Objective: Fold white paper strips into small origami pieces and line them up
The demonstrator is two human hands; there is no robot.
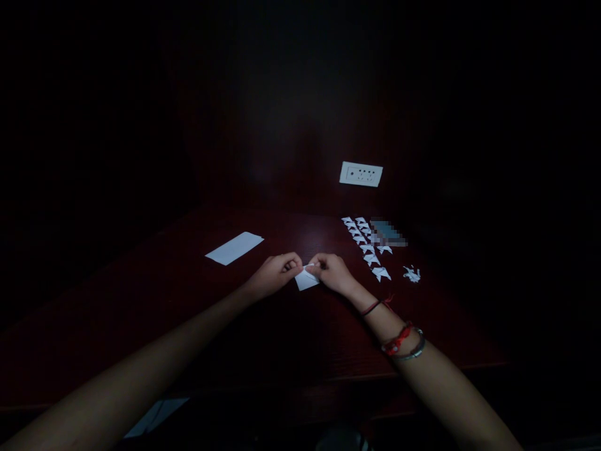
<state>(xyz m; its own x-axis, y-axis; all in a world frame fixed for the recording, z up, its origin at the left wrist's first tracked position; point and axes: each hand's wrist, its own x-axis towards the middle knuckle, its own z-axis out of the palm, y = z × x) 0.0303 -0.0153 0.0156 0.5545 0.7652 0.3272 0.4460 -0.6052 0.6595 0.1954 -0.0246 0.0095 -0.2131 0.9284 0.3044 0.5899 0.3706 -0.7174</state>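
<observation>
A small piece of white paper (307, 279) is held between my two hands over the dark red table, its top edge partly covered by my fingers. My left hand (277, 274) pinches its upper left corner with thumb and forefinger. On the other side, my right hand (330, 272) has its fingers closed on the upper right part, where a fold line seems to show. To the left lies a stack of white paper sheets (235, 248). Several folded white paper pieces (369, 254) lie in rows to the right.
A small heap of white paper scraps (412, 274) sits right of the rows. Behind them is a blurred bluish flat object (389, 232). A white socket panel (361, 174) is on the back wall. White sheets (157, 416) show below the table's front edge (347, 378).
</observation>
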